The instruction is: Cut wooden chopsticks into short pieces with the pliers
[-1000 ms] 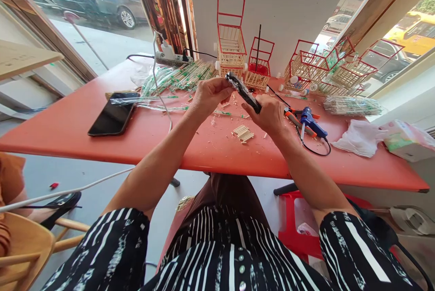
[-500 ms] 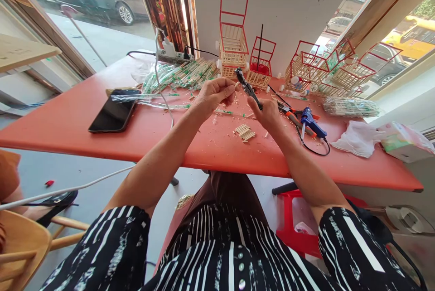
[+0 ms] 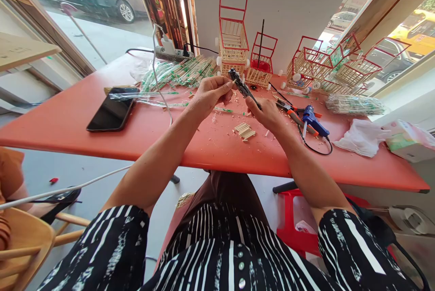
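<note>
- The left hand [image 3: 210, 94] is raised above the red table [image 3: 102, 141], fingers curled in, thumb and fingertips pinching a short wooden stick [image 3: 234, 82] whose pale end points at the tool head.
- The right hand [image 3: 267, 112] is closed around the handles of a pair of dark cutters [image 3: 242, 87], held up at a slant, its head meeting the stick end just beside the left fingertips. Whether the blades are closed on the stick cannot be told.
- Below the hands, a small stack of cut sticks [image 3: 244, 131] lies on the table among scattered chips.
- Just right of the right hand lie orange-handled pliers [image 3: 290, 113] and a blue glue gun [image 3: 314, 122] with its black cord.
- A black phone [image 3: 112, 114] lies flat, well apart, on the left side.
- A heap of wrapped sticks [image 3: 180, 75] sits behind the left hand, near a power strip [image 3: 171, 53].
- Small stick-built carts with red frames [image 3: 233, 41] stand along the far edge by the wall.
- A white crumpled bag [image 3: 360, 139] lies toward the right end.
</note>
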`<act>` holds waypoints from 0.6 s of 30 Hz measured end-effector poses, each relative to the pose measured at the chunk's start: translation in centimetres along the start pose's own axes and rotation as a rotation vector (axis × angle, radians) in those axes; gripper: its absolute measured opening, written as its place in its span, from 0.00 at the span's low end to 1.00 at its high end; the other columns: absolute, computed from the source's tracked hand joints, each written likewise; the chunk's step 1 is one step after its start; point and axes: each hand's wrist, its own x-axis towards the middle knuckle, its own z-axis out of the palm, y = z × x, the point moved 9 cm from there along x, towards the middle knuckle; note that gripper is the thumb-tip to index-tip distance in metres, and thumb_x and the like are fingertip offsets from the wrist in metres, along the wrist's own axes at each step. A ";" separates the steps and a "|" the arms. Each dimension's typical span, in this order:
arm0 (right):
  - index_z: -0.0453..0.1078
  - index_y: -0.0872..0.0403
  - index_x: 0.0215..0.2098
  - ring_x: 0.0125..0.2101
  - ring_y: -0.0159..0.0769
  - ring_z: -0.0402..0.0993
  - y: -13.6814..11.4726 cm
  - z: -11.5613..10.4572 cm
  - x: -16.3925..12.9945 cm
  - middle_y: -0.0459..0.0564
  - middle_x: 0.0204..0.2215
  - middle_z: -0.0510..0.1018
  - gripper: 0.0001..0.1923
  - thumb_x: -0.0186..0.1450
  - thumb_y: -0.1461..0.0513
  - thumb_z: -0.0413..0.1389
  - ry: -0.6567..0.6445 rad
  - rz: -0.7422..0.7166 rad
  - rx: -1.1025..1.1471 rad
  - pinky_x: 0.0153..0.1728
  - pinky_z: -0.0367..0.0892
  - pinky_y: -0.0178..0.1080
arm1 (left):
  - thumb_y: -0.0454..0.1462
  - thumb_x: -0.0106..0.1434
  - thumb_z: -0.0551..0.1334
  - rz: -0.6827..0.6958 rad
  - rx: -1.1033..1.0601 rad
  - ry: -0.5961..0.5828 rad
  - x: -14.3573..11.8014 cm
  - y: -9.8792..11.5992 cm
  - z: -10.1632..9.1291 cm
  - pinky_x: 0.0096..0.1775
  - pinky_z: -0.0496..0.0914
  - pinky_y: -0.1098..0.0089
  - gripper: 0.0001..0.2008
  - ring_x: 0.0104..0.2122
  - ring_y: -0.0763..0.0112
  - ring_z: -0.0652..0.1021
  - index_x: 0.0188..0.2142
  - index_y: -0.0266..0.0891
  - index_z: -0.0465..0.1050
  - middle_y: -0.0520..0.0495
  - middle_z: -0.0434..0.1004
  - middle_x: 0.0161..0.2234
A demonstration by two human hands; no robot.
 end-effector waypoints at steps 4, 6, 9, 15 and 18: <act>0.63 0.52 0.24 0.26 0.37 0.70 0.3 -0.1 0.0 0.51 0.22 0.73 0.46 0.66 0.26 0.29 0.014 0.032 -0.004 0.32 0.55 0.40 | 0.37 0.68 0.71 0.001 0.004 0.026 0.0 -0.1 -0.3 0.22 0.67 0.78 0.13 0.17 0.79 0.69 0.28 0.36 0.75 0.54 0.67 0.17; 0.62 0.52 0.24 0.26 0.37 0.70 0.4 -0.2 0.0 0.51 0.22 0.74 0.46 0.65 0.25 0.29 0.021 0.031 -0.003 0.31 0.55 0.40 | 0.36 0.68 0.70 -0.014 0.000 0.034 0.0 -0.2 -0.3 0.21 0.66 0.78 0.13 0.16 0.79 0.69 0.28 0.36 0.75 0.54 0.66 0.17; 0.64 0.52 0.24 0.27 0.37 0.71 0.3 0.0 0.1 0.51 0.23 0.74 0.47 0.65 0.25 0.28 0.014 0.019 0.004 0.32 0.55 0.40 | 0.36 0.68 0.70 -0.032 -0.015 0.036 0.0 -0.3 -0.3 0.21 0.66 0.77 0.14 0.16 0.80 0.68 0.26 0.36 0.74 0.54 0.65 0.17; 0.63 0.52 0.25 0.27 0.37 0.71 0.7 0.1 0.2 0.51 0.23 0.75 0.46 0.66 0.25 0.29 0.024 0.018 -0.007 0.32 0.54 0.40 | 0.35 0.68 0.70 -0.086 -0.044 0.042 -0.2 -0.3 -0.1 0.21 0.65 0.78 0.14 0.16 0.81 0.68 0.27 0.35 0.72 0.55 0.64 0.16; 0.61 0.52 0.24 0.27 0.36 0.70 0.9 0.0 0.1 0.51 0.23 0.74 0.44 0.67 0.26 0.31 0.039 0.026 -0.038 0.31 0.53 0.39 | 0.33 0.70 0.68 -0.117 -0.062 0.049 -0.3 -0.6 -0.1 0.22 0.66 0.79 0.13 0.16 0.81 0.68 0.27 0.35 0.72 0.56 0.64 0.17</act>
